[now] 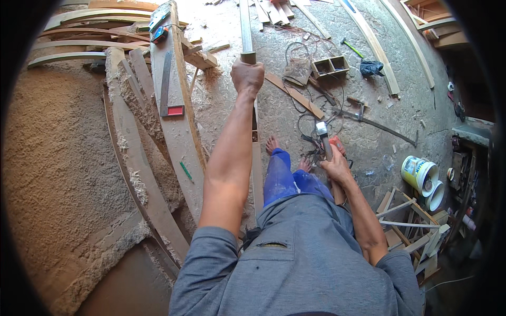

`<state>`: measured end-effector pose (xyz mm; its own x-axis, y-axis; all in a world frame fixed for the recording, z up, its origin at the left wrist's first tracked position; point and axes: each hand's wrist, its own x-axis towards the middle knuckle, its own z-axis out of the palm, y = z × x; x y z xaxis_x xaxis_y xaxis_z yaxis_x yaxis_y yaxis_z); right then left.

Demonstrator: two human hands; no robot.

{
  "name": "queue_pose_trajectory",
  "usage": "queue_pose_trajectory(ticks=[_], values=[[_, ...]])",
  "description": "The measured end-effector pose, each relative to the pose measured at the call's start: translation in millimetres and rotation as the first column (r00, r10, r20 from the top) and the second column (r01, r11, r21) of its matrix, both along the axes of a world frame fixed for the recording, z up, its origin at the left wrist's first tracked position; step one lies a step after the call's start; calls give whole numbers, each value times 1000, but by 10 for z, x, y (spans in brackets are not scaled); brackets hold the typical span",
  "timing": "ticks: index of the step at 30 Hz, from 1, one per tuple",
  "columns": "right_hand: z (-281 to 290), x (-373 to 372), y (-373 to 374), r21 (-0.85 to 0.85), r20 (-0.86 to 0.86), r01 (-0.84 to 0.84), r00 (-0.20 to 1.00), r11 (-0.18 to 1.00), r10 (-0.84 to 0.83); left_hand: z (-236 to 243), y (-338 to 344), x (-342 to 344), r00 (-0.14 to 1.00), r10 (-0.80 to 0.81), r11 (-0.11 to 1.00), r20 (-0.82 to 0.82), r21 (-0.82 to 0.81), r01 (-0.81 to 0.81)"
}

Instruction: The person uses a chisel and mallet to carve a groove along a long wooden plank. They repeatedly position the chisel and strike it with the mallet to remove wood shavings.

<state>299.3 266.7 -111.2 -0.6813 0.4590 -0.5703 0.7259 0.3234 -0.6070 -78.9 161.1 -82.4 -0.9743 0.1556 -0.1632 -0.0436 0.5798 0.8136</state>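
head view: the left hand is closed in a fist around a short brown end piece. this piece lines up with a long, narrow, straight grey bar; whether the two are joined cannot be told. the right hand is wrapped around the dark handle of a silver-headed hammer, positioned beside the person's right leg, head pointing away from the body. an orange-red object sits just beside the handle; its type cannot be told.

left of the left arm, a long grey-brown wooden board carries a dark-bladed try square with a red inset and a thin green stick. on the grey concrete floor, a flat brown wooden strip lies near an open, divided wooden box. two white plastic buckets lie tipped at right.
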Motion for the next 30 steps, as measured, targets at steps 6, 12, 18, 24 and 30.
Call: queue_pose_trajectory(ticks=[6, 12, 18, 24, 30], values=[[-402, 692, 104, -334, 285, 426, 896, 841, -341, -73, -69, -101, 995, -25, 999, -93, -49, 20], [-459, 1002, 81, -317, 380, 605, 786, 730, -487, -221, -88, -257, 997, -15, 995, -81, -96, 7], [-743, 1046, 205, -452, 347, 640, 768, 621, -539, 273, -378, 112, 949, -40, 975, -312, 195, 105], [-764, 1170, 14, -439, 391, 626, 779, 644, -491, 443, -497, 801, 755, 52, 958, -653, 247, 148], [-836, 1279, -11, -369, 410, 559, 815, 743, -409, -400, -116, -558, 996, -7, 999, 90, 44, 3]])
